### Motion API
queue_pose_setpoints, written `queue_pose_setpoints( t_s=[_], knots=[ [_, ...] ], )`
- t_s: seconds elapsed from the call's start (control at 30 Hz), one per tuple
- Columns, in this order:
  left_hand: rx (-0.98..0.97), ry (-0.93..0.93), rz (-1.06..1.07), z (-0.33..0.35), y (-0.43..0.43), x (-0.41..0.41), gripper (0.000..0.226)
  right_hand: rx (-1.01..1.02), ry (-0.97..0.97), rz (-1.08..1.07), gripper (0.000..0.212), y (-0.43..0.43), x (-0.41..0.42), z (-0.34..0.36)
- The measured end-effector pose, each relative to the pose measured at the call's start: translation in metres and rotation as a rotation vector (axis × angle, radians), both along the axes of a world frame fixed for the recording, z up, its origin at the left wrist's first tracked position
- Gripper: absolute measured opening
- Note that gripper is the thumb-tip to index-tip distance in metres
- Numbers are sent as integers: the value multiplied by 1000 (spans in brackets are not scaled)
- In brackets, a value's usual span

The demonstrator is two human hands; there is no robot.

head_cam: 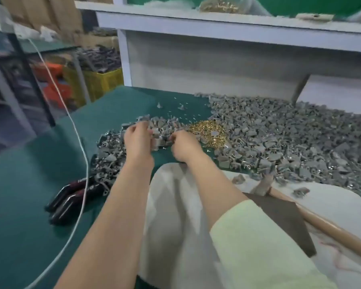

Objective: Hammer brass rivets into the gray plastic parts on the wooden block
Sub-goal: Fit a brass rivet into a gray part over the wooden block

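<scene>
My left hand (pixel 137 138) is held over the near heap of gray plastic parts (pixel 108 151), fingers curled round a gray plastic part (pixel 156 132). My right hand (pixel 186 145) is close beside it with its fingers curled towards the left hand; its fingertips are hidden, so whether it holds anything is unclear. A small pile of brass rivets (pixel 208 132) lies just right of my right hand. The pale block (pixel 175 205) sits under my forearms. A hammer with a wooden handle (pixel 325 226) lies at the right, its head (pixel 263 184) near the parts.
A large heap of gray parts (pixel 290 138) covers the right of the green table (pixel 29 195). A dark brown sheet (pixel 279 213) lies on the block. Black tools (pixel 71 197) and a white cable (pixel 79 163) lie at the left. A white shelf (pixel 196 24) stands behind.
</scene>
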State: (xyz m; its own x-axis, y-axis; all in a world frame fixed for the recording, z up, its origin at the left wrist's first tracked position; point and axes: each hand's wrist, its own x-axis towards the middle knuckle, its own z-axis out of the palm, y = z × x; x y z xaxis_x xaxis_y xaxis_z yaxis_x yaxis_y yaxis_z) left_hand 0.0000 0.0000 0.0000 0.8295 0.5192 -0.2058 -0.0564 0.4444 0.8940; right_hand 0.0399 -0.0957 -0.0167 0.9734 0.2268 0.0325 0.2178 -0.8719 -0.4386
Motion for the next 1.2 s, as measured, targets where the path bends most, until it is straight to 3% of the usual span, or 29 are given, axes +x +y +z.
queue_pose_setpoints(
  t_s=[0.1, 0.43, 0.53, 0.6, 0.7, 1.0, 1.1, 1.2],
  knots=[
    [1, 34, 50, 0, 3, 3, 14, -60, -42, -54, 36, 8, 5, -6],
    [88, 37, -3, 1, -8, 13, 5, -43, -102, -117, 16, 19, 23, -7],
    [274, 19, -65, 4, -15, 9, 19, 49, -59, -92, 13, 1, 22, 27],
    [409, -5, -233, 6, -24, 5, 25, 110, -5, -24, 13, -24, 10, 50],
    [513, -98, -510, 13, -45, -8, 19, 202, 59, 52, 18, -71, -24, 72],
    [1039, -243, -986, 22, -104, -76, 15, 184, 139, 14, 9, -175, -130, 67],
    [1359, -212, -1003, 14, -114, -90, 16, 123, 167, -2, 7, -181, -147, 50],
    [1503, -204, -963, 12, -117, -93, 13, 129, 195, 8, 6, -183, -144, 52]
  ],
)
